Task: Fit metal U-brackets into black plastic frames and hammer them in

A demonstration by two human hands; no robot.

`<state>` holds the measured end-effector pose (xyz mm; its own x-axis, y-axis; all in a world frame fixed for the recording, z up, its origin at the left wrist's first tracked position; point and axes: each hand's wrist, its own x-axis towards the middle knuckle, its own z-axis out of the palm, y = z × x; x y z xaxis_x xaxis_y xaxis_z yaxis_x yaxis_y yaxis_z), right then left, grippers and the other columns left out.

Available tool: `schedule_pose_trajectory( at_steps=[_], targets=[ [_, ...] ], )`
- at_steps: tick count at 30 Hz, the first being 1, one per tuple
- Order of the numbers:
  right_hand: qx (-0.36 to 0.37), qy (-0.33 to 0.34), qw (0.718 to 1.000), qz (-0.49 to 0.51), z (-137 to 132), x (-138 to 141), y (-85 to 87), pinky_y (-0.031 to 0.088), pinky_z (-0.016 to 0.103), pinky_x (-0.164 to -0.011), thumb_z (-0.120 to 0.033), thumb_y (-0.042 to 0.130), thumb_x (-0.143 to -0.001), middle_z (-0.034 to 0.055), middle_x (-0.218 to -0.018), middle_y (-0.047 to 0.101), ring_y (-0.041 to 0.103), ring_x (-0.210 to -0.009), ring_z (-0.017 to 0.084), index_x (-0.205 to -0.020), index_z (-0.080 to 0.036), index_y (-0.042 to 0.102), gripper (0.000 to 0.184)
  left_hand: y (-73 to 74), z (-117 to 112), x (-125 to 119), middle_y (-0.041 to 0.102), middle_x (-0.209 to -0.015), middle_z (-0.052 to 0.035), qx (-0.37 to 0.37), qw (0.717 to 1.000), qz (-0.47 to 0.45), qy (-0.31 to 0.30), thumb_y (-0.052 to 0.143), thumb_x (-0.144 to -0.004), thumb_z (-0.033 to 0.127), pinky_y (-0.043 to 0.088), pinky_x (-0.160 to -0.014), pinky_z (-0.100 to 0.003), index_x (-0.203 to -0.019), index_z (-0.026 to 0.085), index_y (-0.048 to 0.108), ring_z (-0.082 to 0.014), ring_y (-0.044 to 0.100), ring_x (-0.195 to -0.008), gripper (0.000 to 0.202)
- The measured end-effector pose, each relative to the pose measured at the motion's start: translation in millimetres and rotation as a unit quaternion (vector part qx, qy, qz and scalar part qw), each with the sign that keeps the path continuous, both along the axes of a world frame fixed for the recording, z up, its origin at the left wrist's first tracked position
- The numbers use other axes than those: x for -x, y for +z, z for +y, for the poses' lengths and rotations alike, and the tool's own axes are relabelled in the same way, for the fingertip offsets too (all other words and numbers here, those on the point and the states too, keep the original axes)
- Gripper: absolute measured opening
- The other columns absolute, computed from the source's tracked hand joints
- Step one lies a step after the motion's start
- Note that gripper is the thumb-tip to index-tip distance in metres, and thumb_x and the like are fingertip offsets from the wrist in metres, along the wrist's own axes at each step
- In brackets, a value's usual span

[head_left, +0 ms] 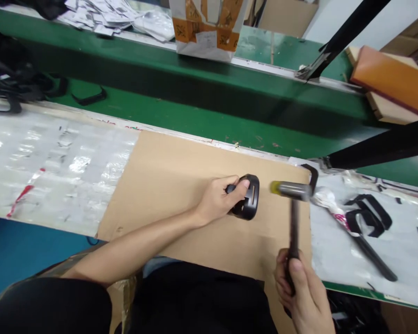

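Note:
My left hand [220, 197] is closed around a black plastic part [252, 199] with a slot in its face, holding it over the cardboard sheet [153, 185]. In my right hand [299, 287] is the dark handle of a hammer [294, 190], raised upright with its head at the top. The hammer's yellow face points left toward the black part, with a gap between them. Slight motion blur softens the hammer.
A second hammer with a wrapped head [372, 257] lies at the right beside black frame pieces [369, 213]. More black parts [14, 79] are heaped at far left. A taped carton [207, 41] and orange board [392, 79] sit on the back shelf. Black struts [379, 144] slant in from the right.

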<state>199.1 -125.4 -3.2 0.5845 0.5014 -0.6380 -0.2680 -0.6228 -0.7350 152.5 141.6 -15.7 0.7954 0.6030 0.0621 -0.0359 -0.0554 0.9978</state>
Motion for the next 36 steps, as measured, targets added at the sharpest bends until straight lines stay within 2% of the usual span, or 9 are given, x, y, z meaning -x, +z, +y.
schedule_pose_trajectory(
  at_steps=[5, 8, 12, 16, 22, 25, 29, 33, 36],
  targets=[
    [0.032, 0.075, 0.996, -0.029, 7, -12, 3.9, 0.033, 0.027, -0.044, -0.084, 0.049, -0.095, -0.0036, -0.064, 0.04, 0.036, -0.05, 0.014, -0.099, -0.024, 0.062, 0.062, 1.1, 1, -2, 0.032, -0.062, 0.0057, 0.011, 1.0, 0.003, 0.002, 0.057, -0.1, 0.054, 0.026, -0.057, -0.028, -0.064, 0.021, 0.037, -0.0107, 0.033, -0.059, 0.053],
    [0.001, 0.079, 0.992, -0.099, 10, -34, 12.0, 0.029, 0.024, -0.043, -0.08, 0.052, -0.096, -0.004, -0.064, 0.041, 0.035, -0.05, 0.012, -0.095, -0.022, 0.062, 0.059, 8.4, 13, -9, 0.034, -0.063, 0.0053, 0.13, 0.991, -0.01, -0.013, 0.062, -0.095, 0.06, 0.028, -0.057, -0.027, -0.064, 0.022, 0.039, -0.011, 0.034, -0.058, 0.054],
    [-0.026, 0.048, 0.976, -0.211, 16, -60, 17.2, 0.039, 0.025, -0.047, -0.074, 0.059, -0.096, 0.0003, -0.069, 0.056, 0.05, -0.055, 0.016, -0.106, -0.02, 0.067, 0.056, 29.2, 35, -14, 0.037, -0.064, 0.0034, 0.372, 0.923, -0.038, -0.095, 0.053, -0.097, 0.05, 0.032, -0.056, -0.027, -0.068, 0.021, 0.044, -0.0114, 0.032, -0.053, 0.042],
    [-0.014, 0.057, 0.951, -0.305, 31, -75, 8.1, 0.054, 0.032, -0.064, -0.069, 0.06, -0.095, 0.0113, -0.095, 0.076, 0.07, -0.077, 0.026, -0.117, -0.018, 0.073, 0.057, 55.3, 41, -6, 0.039, -0.067, 0.0008, 0.467, 0.875, -0.075, -0.105, 0.046, -0.1, 0.034, 0.041, -0.06, -0.027, -0.068, 0.019, 0.05, -0.0128, 0.039, -0.057, 0.036],
    [-0.053, 0.092, 0.941, -0.322, 46, -81, -2.6, 0.056, 0.035, -0.066, -0.064, 0.061, -0.094, 0.0135, -0.102, 0.077, 0.07, -0.08, 0.028, -0.117, -0.017, 0.075, 0.054, 67.6, 27, 9, 0.051, -0.076, -0.004, 0.463, 0.862, -0.17, -0.119, 0.059, -0.101, 0.036, 0.05, -0.076, -0.028, -0.074, 0.014, 0.063, -0.0158, 0.054, -0.074, 0.035],
    [-0.121, 0.016, 0.98, -0.157, 46, -72, 1.2, 0.037, 0.025, -0.042, -0.071, 0.066, -0.091, 0.0026, -0.076, 0.063, 0.044, -0.046, 0.011, -0.113, -0.018, 0.068, 0.058, 54.0, 21, 14, 0.06, -0.089, -0.0078, 0.411, 0.885, -0.197, -0.1, 0.069, -0.097, 0.034, 0.051, -0.096, -0.033, -0.082, 0.013, 0.07, -0.0203, 0.062, -0.093, 0.026],
    [-0.212, -0.06, 0.975, -0.006, 53, -67, 9.0, 0.018, 0.017, -0.036, -0.075, 0.072, -0.085, -0.0083, -0.064, 0.045, 0.021, -0.04, 0.003, -0.118, -0.02, 0.061, 0.064, 32.6, 9, 19, 0.063, -0.091, -0.0082, 0.428, 0.88, -0.169, -0.117, 0.074, -0.095, 0.038, 0.049, -0.102, -0.036, -0.083, 0.014, 0.069, -0.0225, 0.065, -0.099, 0.027],
    [-0.168, -0.001, 0.965, -0.2, 65, -87, 6.7, 0.041, 0.023, -0.044, -0.066, 0.06, -0.096, -0.0007, -0.07, 0.056, 0.049, -0.051, 0.013, -0.121, -0.016, 0.068, 0.056, 31.8, 2, 21, 0.053, -0.074, -0.0011, 0.443, 0.88, -0.14, -0.098, 0.075, -0.094, 0.047, 0.049, -0.078, -0.03, -0.079, 0.016, 0.062, -0.0154, 0.058, -0.072, 0.036],
    [-0.097, 0.074, 0.919, -0.376, 63, -107, 6.1, 0.061, 0.039, -0.077, -0.052, 0.054, -0.1, 0.0133, -0.1, 0.075, 0.072, -0.09, 0.029, -0.119, -0.016, 0.073, 0.045, 45.2, 3, 27, 0.046, -0.068, 0.0033, 0.396, 0.911, -0.093, -0.068, 0.069, -0.097, 0.054, 0.037, -0.063, -0.026, -0.081, 0.017, 0.057, -0.0098, 0.042, -0.057, 0.042]
  ],
)
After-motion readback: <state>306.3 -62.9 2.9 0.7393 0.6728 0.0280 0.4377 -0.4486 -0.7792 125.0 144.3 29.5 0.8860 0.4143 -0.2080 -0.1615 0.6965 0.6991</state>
